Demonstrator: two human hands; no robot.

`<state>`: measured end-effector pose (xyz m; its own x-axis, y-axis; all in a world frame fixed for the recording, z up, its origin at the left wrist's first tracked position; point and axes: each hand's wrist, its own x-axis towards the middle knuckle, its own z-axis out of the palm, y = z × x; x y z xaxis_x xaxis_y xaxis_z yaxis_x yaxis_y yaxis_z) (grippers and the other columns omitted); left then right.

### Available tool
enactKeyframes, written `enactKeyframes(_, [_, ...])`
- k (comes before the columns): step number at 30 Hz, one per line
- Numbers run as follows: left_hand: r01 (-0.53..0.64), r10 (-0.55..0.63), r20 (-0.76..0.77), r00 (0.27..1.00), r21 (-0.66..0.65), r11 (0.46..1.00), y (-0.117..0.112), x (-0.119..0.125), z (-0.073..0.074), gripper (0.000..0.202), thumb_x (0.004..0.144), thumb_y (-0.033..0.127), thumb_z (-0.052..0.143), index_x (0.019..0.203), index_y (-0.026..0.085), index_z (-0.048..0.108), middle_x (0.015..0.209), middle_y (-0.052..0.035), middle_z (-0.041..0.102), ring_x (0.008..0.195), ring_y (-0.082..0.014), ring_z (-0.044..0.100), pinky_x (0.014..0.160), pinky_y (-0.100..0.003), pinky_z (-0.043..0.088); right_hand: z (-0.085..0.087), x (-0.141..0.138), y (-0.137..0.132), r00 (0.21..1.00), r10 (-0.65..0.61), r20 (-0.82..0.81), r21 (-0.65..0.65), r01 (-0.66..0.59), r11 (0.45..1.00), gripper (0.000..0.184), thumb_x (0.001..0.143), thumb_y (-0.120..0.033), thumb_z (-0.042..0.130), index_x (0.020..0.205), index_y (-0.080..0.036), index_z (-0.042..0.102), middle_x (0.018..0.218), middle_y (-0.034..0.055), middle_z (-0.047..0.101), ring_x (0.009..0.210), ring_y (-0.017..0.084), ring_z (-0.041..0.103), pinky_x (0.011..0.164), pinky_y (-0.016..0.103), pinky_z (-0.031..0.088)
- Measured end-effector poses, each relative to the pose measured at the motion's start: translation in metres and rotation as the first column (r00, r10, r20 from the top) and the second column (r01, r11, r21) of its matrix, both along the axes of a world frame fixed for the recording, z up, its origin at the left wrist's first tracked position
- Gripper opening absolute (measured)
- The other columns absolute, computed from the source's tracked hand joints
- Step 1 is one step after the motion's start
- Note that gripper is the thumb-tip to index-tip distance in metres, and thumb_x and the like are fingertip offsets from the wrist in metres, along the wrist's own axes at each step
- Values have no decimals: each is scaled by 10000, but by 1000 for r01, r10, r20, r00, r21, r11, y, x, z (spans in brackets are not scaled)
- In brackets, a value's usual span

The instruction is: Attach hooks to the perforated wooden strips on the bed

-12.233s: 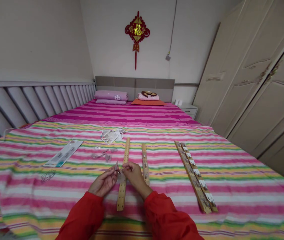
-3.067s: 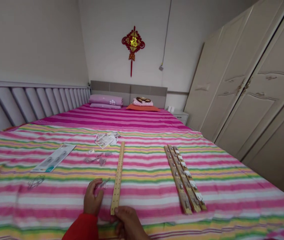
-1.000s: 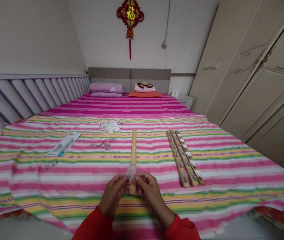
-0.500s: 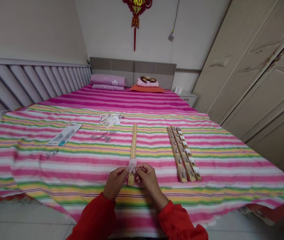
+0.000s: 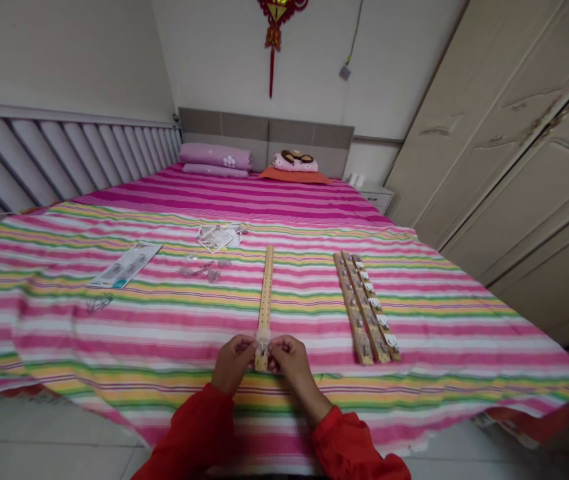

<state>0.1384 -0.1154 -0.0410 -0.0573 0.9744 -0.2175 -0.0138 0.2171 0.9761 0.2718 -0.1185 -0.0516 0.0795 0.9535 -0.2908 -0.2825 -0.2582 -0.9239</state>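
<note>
A narrow wooden strip [image 5: 266,287] with rows of small holes lies lengthwise on the striped cloth in front of me. Across its near end sits a clear plastic hook [image 5: 263,345] with a small metal part. My left hand [image 5: 232,360] pinches the left edge of this hook between thumb and fingers. On the opposite edge, my right hand [image 5: 289,359] is closed in a similar pinch. Whether the hook's backing touches the wood cannot be made out. Beyond my left hand lie several loose clear hooks [image 5: 209,272].
To the right, three wooden strips [image 5: 364,307] carrying hooks lie side by side. Left are a packaged hook card [image 5: 127,265] and a thin wire bundle [image 5: 99,303]. Farther back is a pile of small packets [image 5: 218,237]. A slatted rail [image 5: 89,143] borders the bed.
Both hands have brought the clear hook slightly nearer to the strip's near end, and it looks flatter over the wood. The view has shifted a little.
</note>
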Motion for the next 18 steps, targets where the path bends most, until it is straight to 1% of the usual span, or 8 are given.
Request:
enactKeyframes(3, [-20,20,-3,1000,-2,1000,3,0,-8,329,520,417,708,682,153,597,573,4,631,538,-138,590,505,-245,468,0,-1,0,1000,-19,13,12,19,1000,238,507,-355,696,571,-182,547,351,-63,529,286,76,448,311,177,350])
enactKeyframes(6, [-18,18,-6,1000,13,1000,4,0,-12,310,537,408,696,674,155,582,560,9,621,524,-130,577,507,-244,466,0,-1,0,1000,-18,19,18,18,1000,246,509,-359,703,568,-183,542,341,-63,526,282,76,442,310,176,344])
enactKeyframes(11, [-22,22,-6,1000,15,1000,4,0,-12,290,545,408,688,642,163,567,523,24,594,495,-123,557,490,-239,449,0,-1,0,1000,-8,19,11,8,1000,254,525,-359,711,574,-188,529,346,-65,527,283,79,447,314,178,344])
enactKeyframes(15, [-23,23,-11,1000,29,999,3,1,-11,304,530,425,697,621,168,564,514,25,587,487,-125,549,481,-242,439,-4,-2,1,999,-25,29,14,25,1000,243,530,-348,697,583,-189,520,351,-70,520,284,74,443,313,173,341])
enactKeyframes(18, [-23,24,-9,1000,46,999,3,2,-13,313,534,441,693,612,169,561,503,25,584,476,-122,540,469,-239,425,-8,-3,3,999,-32,38,11,32,999,257,528,-358,695,580,-192,506,345,-75,511,279,71,437,313,172,341])
